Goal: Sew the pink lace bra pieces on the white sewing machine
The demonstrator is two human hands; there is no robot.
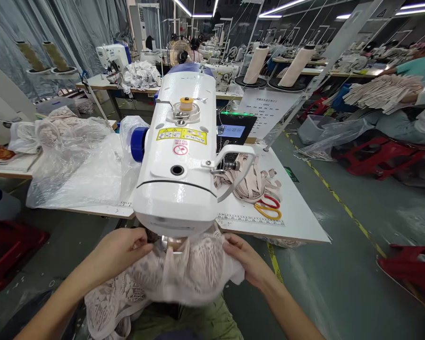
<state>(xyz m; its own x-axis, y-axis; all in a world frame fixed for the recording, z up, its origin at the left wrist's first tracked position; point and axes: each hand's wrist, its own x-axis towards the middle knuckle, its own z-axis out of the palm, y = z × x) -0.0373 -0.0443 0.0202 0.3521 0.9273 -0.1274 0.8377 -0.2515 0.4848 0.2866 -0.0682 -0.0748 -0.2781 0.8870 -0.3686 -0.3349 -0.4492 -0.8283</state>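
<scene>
A pale beige lace bra (205, 267) hangs under the front of the white sewing machine (177, 198), slightly blurred. My right hand (248, 259) grips its right edge between thumb and fingers. At the bra's left side, my left hand (125, 250) is closed with its fingers curled, pinching the fabric near the machine's metal parts. The machine's head hides the needle area. More lace bra pieces (109, 302) hang lower left, over my lap.
Right of the machine, beige straps (250, 182) and red-and-yellow-handled scissors (269, 208) lie on the white tabletop (297, 212). Clear plastic bags (81, 160) cover the left side. Thread cones (257, 66) stand behind. Red stools (411, 269) are on the floor; a person sits far right.
</scene>
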